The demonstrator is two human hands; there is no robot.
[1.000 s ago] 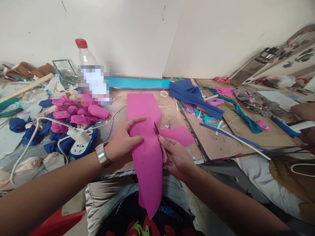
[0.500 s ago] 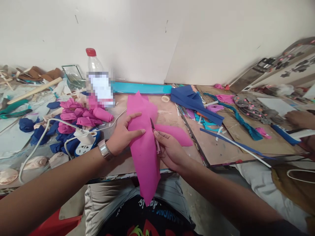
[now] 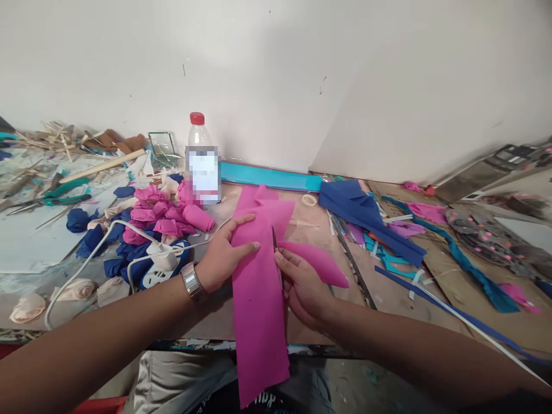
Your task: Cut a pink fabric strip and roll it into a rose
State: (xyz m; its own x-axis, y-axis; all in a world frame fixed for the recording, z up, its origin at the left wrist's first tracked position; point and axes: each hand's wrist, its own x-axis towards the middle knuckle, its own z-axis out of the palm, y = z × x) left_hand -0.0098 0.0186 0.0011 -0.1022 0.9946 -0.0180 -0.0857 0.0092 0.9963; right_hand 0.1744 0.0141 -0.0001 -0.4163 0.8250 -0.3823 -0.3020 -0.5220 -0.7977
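Note:
A long bright-pink sheet, cloth or crepe paper (image 3: 259,310), lies under my hands and hangs past the table's front edge. My left hand (image 3: 226,250) grips it at its left side, thumb and forefinger spread on top, with the other fingers hidden. My right hand (image 3: 302,282) is closed round a small pair of scissors (image 3: 275,238) at the sheet's right edge. One narrow dark blade points away from me over the pink; the handles are mostly covered by my fingers. A pink flap (image 3: 321,264) sticks out to the right, beyond my right hand.
Rolled pink pieces (image 3: 159,213), a power strip (image 3: 166,267) with a white cable, and a red-capped bottle (image 3: 200,135) behind a phone (image 3: 204,175) are left. Green-handled pliers (image 3: 66,192) lie farther left. Blue fabric (image 3: 366,218) and a white stick (image 3: 470,319) are right.
My view has shifted, so the table's things appear lower and mostly farther right. The scissors' blade shows less above the pink sheet, whose hanging end looks flatter. Another person's hand has left the view.

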